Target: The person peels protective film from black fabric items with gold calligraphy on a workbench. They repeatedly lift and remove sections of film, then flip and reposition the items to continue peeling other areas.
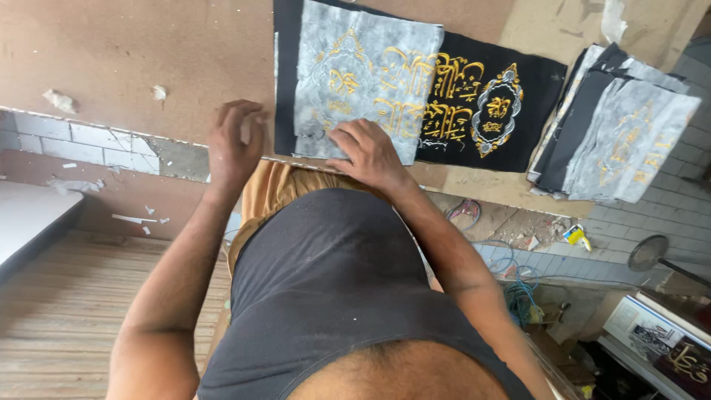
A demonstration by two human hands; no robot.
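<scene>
Brown tabletop (133,59) is seen from above, its near edge running across at mid-height. Small white scraps (61,100) are scattered at 9 o'clock of the left hand. Left hand (235,144) is set at the tabletop edge, fingers curled loosely over a small pale scrap; whether it is actually gripped cannot be told. Just at 3 o'clock of it, a black embroidered cloth (481,104) with gold and silver stitching is laid flat, and a grey backing sheet (355,74) is spread over its left half, gold stitching showing through. Right hand (370,152) is pressed flat, fingers spread, on the lower edge of the grey backing sheet, nothing clamped. The hands are held apart, the sheet's lower left corner between them. Farther toward 3 o'clock, well apart from both hands, a stack of similar cloth pieces (615,130) is piled at the tabletop corner, grey backing uppermost. Below the tabletop, tiled floor (666,207) is visible at 4 o'clock.
</scene>
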